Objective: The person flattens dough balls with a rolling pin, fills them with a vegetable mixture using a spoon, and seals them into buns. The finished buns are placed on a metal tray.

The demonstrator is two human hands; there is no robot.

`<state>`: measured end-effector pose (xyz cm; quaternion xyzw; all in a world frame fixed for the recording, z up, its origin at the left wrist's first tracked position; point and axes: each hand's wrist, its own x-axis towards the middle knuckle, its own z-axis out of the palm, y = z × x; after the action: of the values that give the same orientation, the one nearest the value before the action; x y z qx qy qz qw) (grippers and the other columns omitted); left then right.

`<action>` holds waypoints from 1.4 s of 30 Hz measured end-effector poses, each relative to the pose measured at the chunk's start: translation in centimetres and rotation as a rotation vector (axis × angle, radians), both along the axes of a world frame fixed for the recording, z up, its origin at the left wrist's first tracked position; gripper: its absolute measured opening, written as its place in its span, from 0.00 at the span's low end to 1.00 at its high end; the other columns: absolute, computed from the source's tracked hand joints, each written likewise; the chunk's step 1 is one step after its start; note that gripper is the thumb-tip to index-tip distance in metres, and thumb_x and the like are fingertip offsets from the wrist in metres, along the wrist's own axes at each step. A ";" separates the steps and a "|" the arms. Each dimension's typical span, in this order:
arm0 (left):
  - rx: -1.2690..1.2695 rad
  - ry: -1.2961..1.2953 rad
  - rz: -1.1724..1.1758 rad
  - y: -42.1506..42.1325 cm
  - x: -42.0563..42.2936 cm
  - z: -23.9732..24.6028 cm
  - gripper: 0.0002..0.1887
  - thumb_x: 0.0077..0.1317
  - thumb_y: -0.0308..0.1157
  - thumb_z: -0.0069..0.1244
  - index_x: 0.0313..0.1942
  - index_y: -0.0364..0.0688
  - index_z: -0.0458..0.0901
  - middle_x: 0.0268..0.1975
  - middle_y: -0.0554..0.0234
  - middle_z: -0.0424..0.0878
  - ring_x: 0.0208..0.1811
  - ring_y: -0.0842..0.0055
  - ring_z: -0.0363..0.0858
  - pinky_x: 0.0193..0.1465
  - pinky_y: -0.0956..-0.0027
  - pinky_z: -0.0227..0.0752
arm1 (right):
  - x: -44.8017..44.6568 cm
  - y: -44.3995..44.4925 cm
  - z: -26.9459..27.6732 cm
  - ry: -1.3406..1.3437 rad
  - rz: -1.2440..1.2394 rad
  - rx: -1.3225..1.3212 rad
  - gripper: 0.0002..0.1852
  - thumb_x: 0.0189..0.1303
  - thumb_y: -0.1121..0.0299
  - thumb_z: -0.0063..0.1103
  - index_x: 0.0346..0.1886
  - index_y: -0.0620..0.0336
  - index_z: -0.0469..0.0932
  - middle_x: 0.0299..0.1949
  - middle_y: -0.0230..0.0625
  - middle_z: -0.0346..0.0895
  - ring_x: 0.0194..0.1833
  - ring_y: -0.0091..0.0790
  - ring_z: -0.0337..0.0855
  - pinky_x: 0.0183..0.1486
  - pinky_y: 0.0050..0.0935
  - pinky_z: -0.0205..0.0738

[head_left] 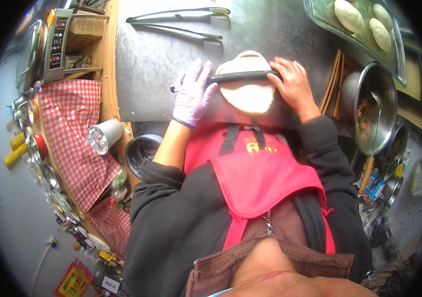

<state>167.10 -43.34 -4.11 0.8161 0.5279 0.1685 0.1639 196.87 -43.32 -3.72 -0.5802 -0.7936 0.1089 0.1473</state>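
Observation:
A flattened round of pale dough (250, 97) lies on the metal worktop (151, 67) close to its front edge. Across it runs a dark rolling pin (244, 76), roughly level from left to right. My left hand (191, 91), in a thin pale-purple glove, lies over the pin's left part with its fingers stretched out; the pin's tip shows beyond it. Bare, my right hand (293, 81) bears on the pin's right end with bent fingers beside the dough. The dough's far edge looks slightly folded or raised.
Black tongs (131, 20) lie spread on the worktop's far side. At far right, a metal tray (331, 26) holds several dough pieces (349, 15). Below it stands a steel bowl (380, 126) with chopped food, near wooden sticks (330, 83). A grey cup (112, 131) and dark pot (131, 154) flank my left forearm.

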 end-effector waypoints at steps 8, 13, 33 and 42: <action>0.002 -0.099 0.007 1.3 2.3 -0.3 0.23 0.68 0.37 0.48 0.62 0.41 0.71 0.59 0.46 0.75 0.58 0.55 0.75 0.61 0.59 0.68 | -1.2 -3.7 3.8 0.133 0.069 -0.214 0.16 0.53 0.59 0.66 0.41 0.54 0.75 0.35 0.38 0.74 0.41 0.45 0.79 0.42 0.41 0.75; 0.120 -0.135 -0.047 1.4 3.2 -0.4 0.29 0.68 0.41 0.45 0.68 0.44 0.62 0.67 0.49 0.65 0.67 0.55 0.64 0.68 0.57 0.59 | -0.2 -7.0 4.2 0.194 -0.006 -0.186 0.20 0.55 0.57 0.65 0.47 0.56 0.75 0.44 0.39 0.75 0.45 0.45 0.79 0.47 0.40 0.74; 0.196 0.013 -0.319 -5.1 -1.4 0.8 0.27 0.49 0.27 0.62 0.53 0.52 0.78 0.48 0.68 0.79 0.52 0.70 0.76 0.64 0.59 0.64 | -0.6 -15.9 1.9 0.447 0.082 -0.207 0.25 0.54 0.78 0.61 0.58 0.62 0.71 0.53 0.47 0.74 0.54 0.47 0.76 0.57 0.36 0.69; 0.168 0.365 -0.797 0.3 8.0 3.8 0.27 0.65 0.43 0.45 0.66 0.61 0.66 0.67 0.66 0.68 0.71 0.69 0.61 0.75 0.55 0.45 | 0.0 -19.7 -2.0 0.853 -0.317 -0.768 0.20 0.62 0.62 0.62 0.51 0.66 0.72 0.40 0.48 0.81 0.43 0.39 0.83 0.47 0.34 0.73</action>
<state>175.05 -43.01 -0.34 0.9827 0.1771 -0.0122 0.0532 196.83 -63.05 -5.71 -0.6083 -0.4720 0.5883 0.2471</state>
